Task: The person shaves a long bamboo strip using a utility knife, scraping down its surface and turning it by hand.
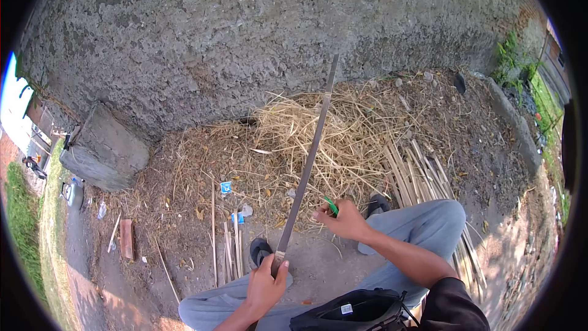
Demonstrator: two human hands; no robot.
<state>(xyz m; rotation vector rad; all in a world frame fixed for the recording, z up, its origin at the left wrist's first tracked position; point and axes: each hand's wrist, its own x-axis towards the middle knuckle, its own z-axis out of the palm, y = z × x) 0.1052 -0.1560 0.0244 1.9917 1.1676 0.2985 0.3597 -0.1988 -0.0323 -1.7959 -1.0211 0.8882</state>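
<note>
A long, thin dark strip rises from my left hand toward the wall, with a lighter band near its upper part. My left hand is closed around its lower end, above my left knee. To the right of the strip, my right hand is closed on a small green object, which points up and left. The fingers of my right hand are close to the strip; whether they touch it cannot be told. Behind the strip lies a heap of pale shavings.
A rough wall stands ahead. Split sticks lie at the right, and thinner sticks at the left. A concrete block, a brick and a black bag on my lap are also in view.
</note>
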